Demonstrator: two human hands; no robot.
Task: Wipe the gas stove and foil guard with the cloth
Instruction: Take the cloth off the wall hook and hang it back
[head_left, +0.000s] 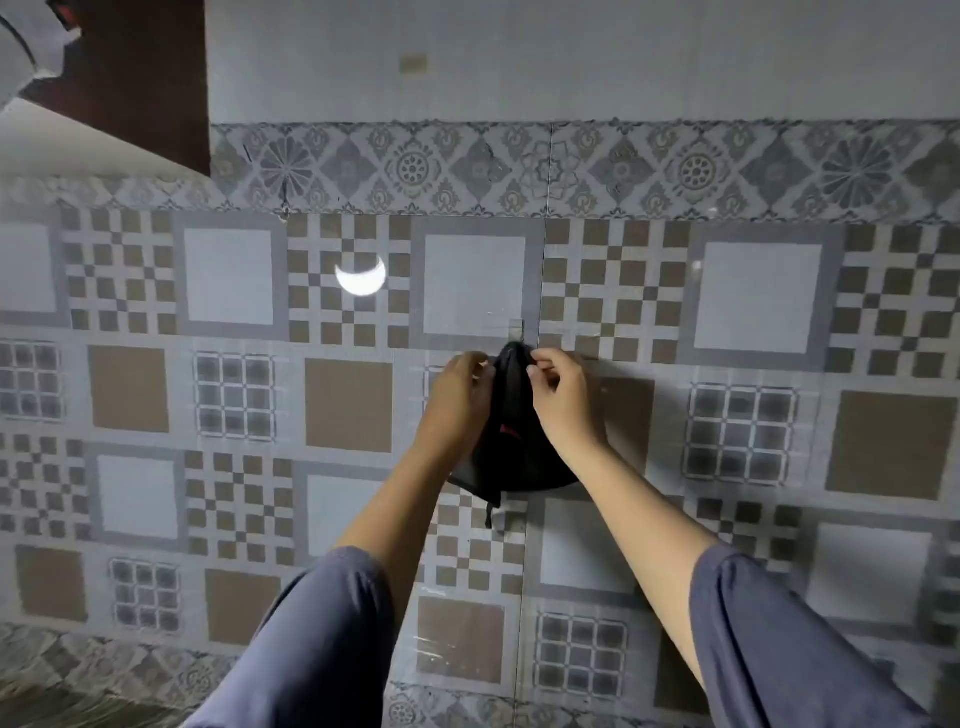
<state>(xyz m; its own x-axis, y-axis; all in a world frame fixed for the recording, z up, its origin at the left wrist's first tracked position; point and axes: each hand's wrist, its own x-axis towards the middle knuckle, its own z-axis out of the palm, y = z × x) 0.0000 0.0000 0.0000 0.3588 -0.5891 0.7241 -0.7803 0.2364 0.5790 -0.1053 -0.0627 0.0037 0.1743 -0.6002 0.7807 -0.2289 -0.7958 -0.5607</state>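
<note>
Both arms reach up to the tiled wall, the left hand and right hand pinching the top of the black cloth hanging there. What it hangs from is hidden behind the fingers.

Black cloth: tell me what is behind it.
Patterned wall tiles show around the cloth, and a small clear hook just above it. Both hands grip its top; the tiles behind it are covered.

One black cloth; two hands: left hand; right hand.
</note>
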